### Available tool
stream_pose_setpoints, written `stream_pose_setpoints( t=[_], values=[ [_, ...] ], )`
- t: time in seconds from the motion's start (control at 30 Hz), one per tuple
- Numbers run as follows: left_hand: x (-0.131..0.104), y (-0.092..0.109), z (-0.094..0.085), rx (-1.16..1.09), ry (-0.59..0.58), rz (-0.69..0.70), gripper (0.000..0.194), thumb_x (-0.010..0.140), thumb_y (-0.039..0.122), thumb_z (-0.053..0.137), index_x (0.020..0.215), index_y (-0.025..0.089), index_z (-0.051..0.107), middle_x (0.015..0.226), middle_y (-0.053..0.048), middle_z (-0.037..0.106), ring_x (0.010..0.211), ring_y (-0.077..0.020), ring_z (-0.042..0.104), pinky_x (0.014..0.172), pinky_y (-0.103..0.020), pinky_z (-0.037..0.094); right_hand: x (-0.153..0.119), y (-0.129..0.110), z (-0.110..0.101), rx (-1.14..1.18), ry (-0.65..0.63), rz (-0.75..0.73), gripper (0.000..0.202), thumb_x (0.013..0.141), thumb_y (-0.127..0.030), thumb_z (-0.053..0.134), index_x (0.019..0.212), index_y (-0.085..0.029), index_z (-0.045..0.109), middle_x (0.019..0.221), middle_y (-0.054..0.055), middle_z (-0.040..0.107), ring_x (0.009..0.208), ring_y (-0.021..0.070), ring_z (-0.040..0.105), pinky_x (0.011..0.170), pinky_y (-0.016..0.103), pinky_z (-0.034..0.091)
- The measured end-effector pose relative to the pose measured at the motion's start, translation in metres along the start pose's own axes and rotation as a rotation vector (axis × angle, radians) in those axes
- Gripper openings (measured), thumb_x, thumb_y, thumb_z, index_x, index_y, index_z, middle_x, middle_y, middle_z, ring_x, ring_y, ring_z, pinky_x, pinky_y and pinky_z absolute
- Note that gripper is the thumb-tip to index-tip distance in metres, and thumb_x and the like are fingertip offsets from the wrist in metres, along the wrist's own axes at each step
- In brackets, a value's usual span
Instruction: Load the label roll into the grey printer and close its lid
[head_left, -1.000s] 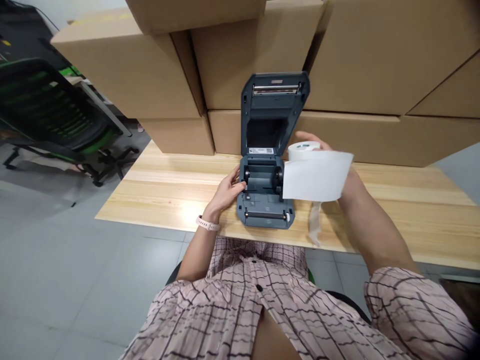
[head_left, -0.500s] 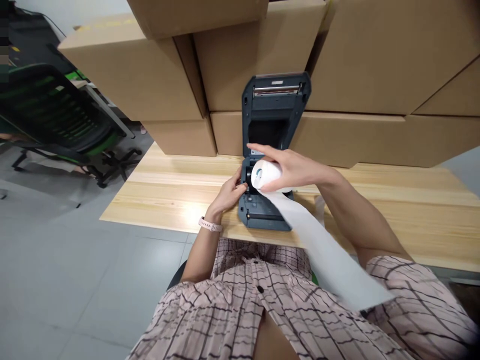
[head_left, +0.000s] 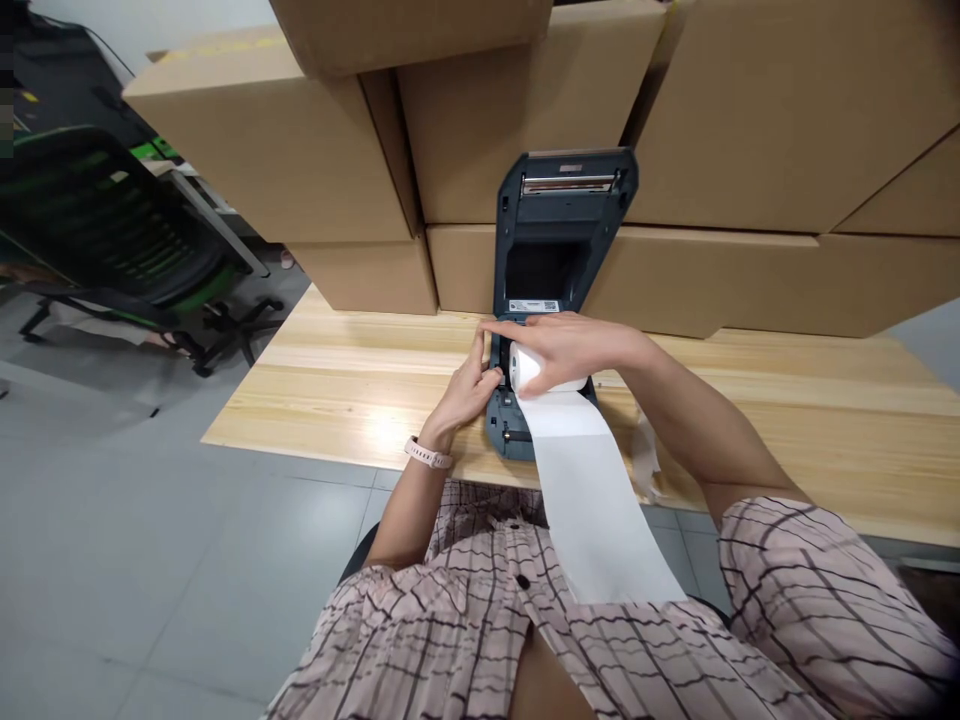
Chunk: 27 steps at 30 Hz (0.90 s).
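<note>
A dark blue-grey label printer stands on the wooden table with its lid raised. My right hand is closed over a roll of white label paper, which sits level in the printer's bay. From the roll a long strip of paper hangs over the printer's front and the table edge towards my lap. My left hand grips the printer's left side wall, thumb at the inner edge. The tip of my right index finger is close to my left fingers; whether they touch I cannot tell.
Cardboard boxes are stacked behind the printer along the back of the wooden table. A small scrap of white backing paper lies right of the printer, at the table's front edge. A black and green office chair stands at the left.
My right hand has lowered and levelled the paper roll into the printer's bay. The loose strip has swung left and now hangs straighter. My left hand stays at the printer's side.
</note>
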<state>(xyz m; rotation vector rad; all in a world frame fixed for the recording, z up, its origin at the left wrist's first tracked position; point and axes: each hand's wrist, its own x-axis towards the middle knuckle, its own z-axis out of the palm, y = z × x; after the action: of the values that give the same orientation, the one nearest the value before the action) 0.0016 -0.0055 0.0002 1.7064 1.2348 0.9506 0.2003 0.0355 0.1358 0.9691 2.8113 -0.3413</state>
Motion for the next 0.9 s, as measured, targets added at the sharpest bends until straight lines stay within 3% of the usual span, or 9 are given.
stream_pose_setpoints(
  t=[0.2,0.4,0.53,0.7,0.8,0.9],
  values=[
    [0.011,0.03,-0.002,0.174,0.135,-0.064,0.104,0.076,0.02,0.061,0.171,0.02,0.019,0.145,-0.014,0.067,0.115,-0.0324,0.072,0.099,-0.045,0.056,0.002,-0.006,-0.001,-0.05,-0.013,0.02,0.11,0.079,-0.05,0.073,0.171,-0.017,0.023,0.104,0.015,0.077,0.093,0.0367,0.068,0.078,0.04,0.046],
    [0.015,0.038,-0.008,0.224,0.079,0.04,0.107,0.07,0.015,0.063,0.169,0.015,0.023,0.14,-0.017,0.068,0.119,-0.0407,0.069,0.106,-0.051,0.051,0.006,-0.003,0.007,-0.018,0.054,0.019,0.116,0.075,-0.048,0.076,0.172,-0.018,0.02,0.096,0.012,0.078,0.083,0.0324,0.068,0.074,0.038,0.045],
    [0.012,0.038,-0.009,0.187,0.068,-0.015,0.104,0.071,0.016,0.061,0.168,0.015,0.025,0.115,-0.012,0.077,0.103,-0.0374,0.073,0.101,-0.051,0.053,0.013,0.005,0.016,-0.032,0.096,-0.012,0.116,0.076,-0.052,0.076,0.172,-0.019,0.018,0.094,0.011,0.078,0.081,0.0303,0.068,0.072,0.036,0.047],
    [0.009,0.044,-0.01,0.214,0.087,-0.053,0.086,0.07,0.018,0.06,0.155,0.014,0.048,0.088,-0.007,0.077,0.079,-0.0299,0.071,0.086,-0.048,0.056,0.017,0.019,0.028,0.092,0.006,-0.013,0.119,0.08,-0.059,0.074,0.173,-0.015,0.013,0.104,0.014,0.079,0.083,0.0302,0.07,0.074,0.037,0.052],
    [0.005,0.039,-0.005,0.12,0.094,-0.018,0.087,0.073,0.017,0.06,0.159,0.015,0.045,0.109,-0.011,0.08,0.091,-0.0294,0.074,0.089,-0.046,0.057,0.005,0.021,0.035,0.165,0.053,0.021,0.114,0.084,-0.064,0.07,0.173,-0.017,0.016,0.119,0.018,0.076,0.101,0.0346,0.071,0.086,0.043,0.055],
    [0.001,0.03,0.001,-0.012,0.095,0.064,0.087,0.079,0.017,0.056,0.164,0.017,0.038,0.151,-0.016,0.064,0.12,-0.0312,0.07,0.101,-0.047,0.056,-0.016,0.021,0.028,0.256,0.29,-0.035,0.083,0.094,-0.061,0.062,0.165,-0.025,0.04,0.132,0.014,0.074,0.117,0.0337,0.068,0.101,0.049,0.053]
  ],
)
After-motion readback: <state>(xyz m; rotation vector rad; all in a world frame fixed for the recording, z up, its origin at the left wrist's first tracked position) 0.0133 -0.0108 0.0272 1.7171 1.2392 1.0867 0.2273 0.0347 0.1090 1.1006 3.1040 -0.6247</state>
